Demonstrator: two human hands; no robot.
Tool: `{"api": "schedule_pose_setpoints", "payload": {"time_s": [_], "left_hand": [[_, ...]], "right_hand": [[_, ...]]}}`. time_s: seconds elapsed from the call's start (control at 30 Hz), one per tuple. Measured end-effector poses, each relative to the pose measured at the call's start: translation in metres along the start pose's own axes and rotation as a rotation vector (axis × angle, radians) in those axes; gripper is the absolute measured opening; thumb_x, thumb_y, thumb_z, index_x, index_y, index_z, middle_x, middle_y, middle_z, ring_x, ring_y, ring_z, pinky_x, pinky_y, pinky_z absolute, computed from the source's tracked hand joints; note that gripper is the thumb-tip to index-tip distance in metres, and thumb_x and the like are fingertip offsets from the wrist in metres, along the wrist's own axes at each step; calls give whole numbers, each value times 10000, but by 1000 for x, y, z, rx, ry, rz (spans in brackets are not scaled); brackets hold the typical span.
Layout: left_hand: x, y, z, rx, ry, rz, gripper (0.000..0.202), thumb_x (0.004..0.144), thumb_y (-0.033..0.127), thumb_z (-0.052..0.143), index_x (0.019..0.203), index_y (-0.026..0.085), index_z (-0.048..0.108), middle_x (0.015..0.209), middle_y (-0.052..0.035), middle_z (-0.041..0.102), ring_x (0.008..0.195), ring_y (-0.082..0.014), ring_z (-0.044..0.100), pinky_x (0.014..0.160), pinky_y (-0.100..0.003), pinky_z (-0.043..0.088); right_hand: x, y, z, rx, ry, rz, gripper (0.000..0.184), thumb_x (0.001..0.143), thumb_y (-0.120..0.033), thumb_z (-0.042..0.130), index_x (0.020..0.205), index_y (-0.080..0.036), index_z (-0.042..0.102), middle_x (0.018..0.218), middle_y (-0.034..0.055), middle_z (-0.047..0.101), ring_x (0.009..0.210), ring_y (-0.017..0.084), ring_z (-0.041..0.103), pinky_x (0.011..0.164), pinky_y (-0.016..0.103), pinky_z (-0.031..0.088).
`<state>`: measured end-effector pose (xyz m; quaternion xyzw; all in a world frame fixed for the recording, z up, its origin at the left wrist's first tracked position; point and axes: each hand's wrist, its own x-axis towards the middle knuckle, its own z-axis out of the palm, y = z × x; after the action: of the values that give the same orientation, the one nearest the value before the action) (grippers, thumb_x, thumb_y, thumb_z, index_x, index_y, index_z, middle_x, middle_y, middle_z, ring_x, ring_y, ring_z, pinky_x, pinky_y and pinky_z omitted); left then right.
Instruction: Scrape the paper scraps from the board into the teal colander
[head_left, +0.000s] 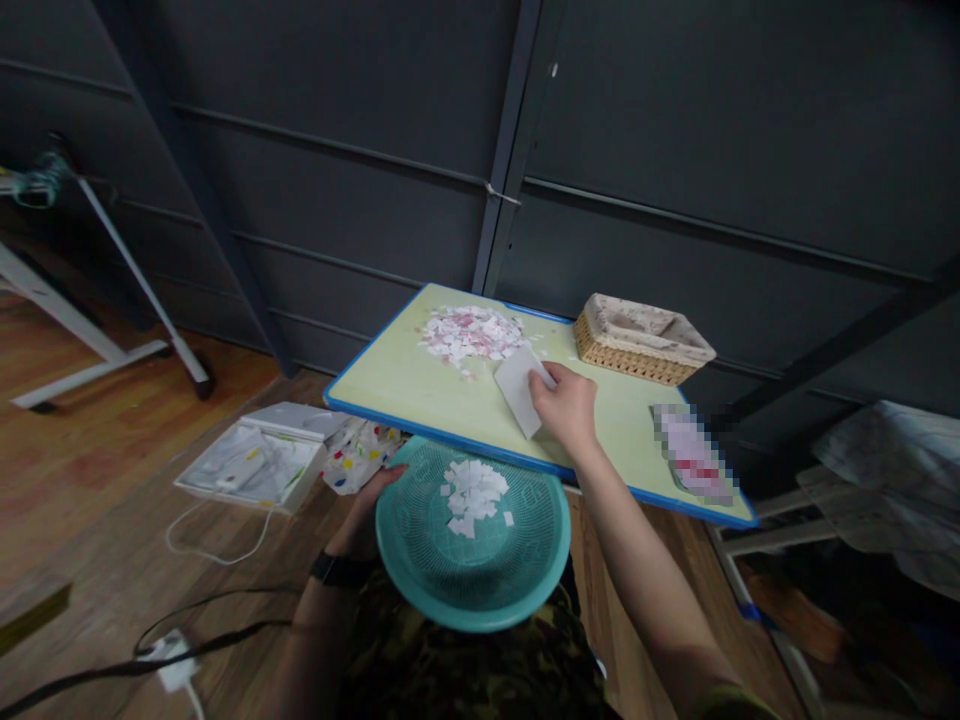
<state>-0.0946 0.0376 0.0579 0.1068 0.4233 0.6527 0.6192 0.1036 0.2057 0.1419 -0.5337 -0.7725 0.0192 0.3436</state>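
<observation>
A white card (517,388) is pinched in my right hand (568,405), its lower edge over the pale green tabletop (420,375). Just beyond the card lies a heap of small white and pinkish paper pieces (472,335). My left hand (380,487) grips the rim of a teal plastic basket (472,590) at its left side; some of its fingers are hidden. The basket sits below the table's near edge, over my lap. Inside it is a smaller pile of white paper pieces (474,492).
A lined wicker basket (630,355) stands at the table's back right. A blurred pinkish item (694,455) lies near the right edge. Left of the table are an open white box (247,465) and a spotted bag (356,455). A power strip (172,660) with cables rests on the floor.
</observation>
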Motion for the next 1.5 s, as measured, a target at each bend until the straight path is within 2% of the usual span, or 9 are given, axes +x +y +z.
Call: {"api": "schedule_pose_setpoints", "payload": {"time_s": [0.17, 0.37, 0.6, 0.7, 0.87, 1.07, 1.2, 1.33, 1.5], "left_hand": [[2, -4, -4, 63, -15, -6, 200, 594, 273, 795, 593, 236, 598, 531, -4, 667, 797, -300, 713, 740, -374, 557], [-1, 0, 0, 51, -9, -8, 177, 615, 282, 791, 658, 203, 638, 766, -52, 772, 953, -338, 698, 827, -403, 538], [1, -2, -4, 66, 13, -54, 140, 649, 296, 763, 684, 201, 666, 710, -33, 765, 939, -341, 706, 809, -419, 541], [5, -6, -8, 60, -12, -53, 154, 633, 313, 780, 690, 215, 676, 744, -57, 775, 934, -344, 705, 812, -426, 546], [2, -4, -5, 84, -62, -50, 131, 656, 302, 762, 660, 203, 676, 730, -49, 770, 926, -348, 701, 781, -395, 544], [-3, 1, 1, 81, -40, 15, 134, 635, 279, 767, 641, 198, 661, 682, -36, 753, 844, -312, 714, 704, -366, 542], [2, -3, -5, 76, -2, -54, 160, 620, 285, 774, 687, 177, 679, 678, -45, 753, 855, -324, 715, 706, -368, 541], [6, -7, -11, 60, -41, -93, 150, 728, 299, 718, 783, 160, 702, 737, -46, 764, 904, -308, 711, 760, -349, 534], [8, -8, -11, 29, -29, -129, 170, 645, 290, 772, 747, 183, 687, 748, -72, 767, 902, -335, 716, 786, -398, 550]], "right_hand": [[6, -7, 5, 125, -38, -60, 329, 880, -341, 474, 968, -170, 741, 913, 105, 759, 803, 231, 676, 712, 281, 421], [7, -8, 10, 47, -79, -123, 315, 883, -321, 459, 884, -170, 736, 830, 107, 746, 766, 230, 668, 664, 278, 388], [5, 1, -14, -77, -92, -117, 301, 868, -289, 457, 805, -173, 727, 762, 113, 735, 685, 233, 651, 623, 293, 357], [8, -3, -19, -104, -72, -102, 284, 860, -273, 467, 791, -172, 724, 748, 112, 729, 687, 234, 649, 627, 294, 356], [21, -14, -3, -25, -34, -120, 299, 885, -292, 454, 901, -168, 726, 818, 111, 741, 762, 244, 668, 665, 291, 379], [21, -14, 17, -35, -57, -126, 317, 885, -287, 443, 895, -153, 731, 814, 130, 737, 781, 250, 668, 674, 293, 392], [9, -6, 5, -45, -61, -114, 316, 877, -295, 445, 867, -169, 735, 781, 114, 735, 756, 245, 668, 666, 293, 396], [-1, 5, -15, -66, -95, -105, 306, 869, -306, 458, 809, -183, 731, 754, 106, 731, 734, 244, 672, 650, 291, 394], [-10, 21, -35, -142, -54, -80, 294, 864, -299, 462, 787, -185, 723, 708, 100, 719, 687, 245, 657, 614, 297, 365]]}}
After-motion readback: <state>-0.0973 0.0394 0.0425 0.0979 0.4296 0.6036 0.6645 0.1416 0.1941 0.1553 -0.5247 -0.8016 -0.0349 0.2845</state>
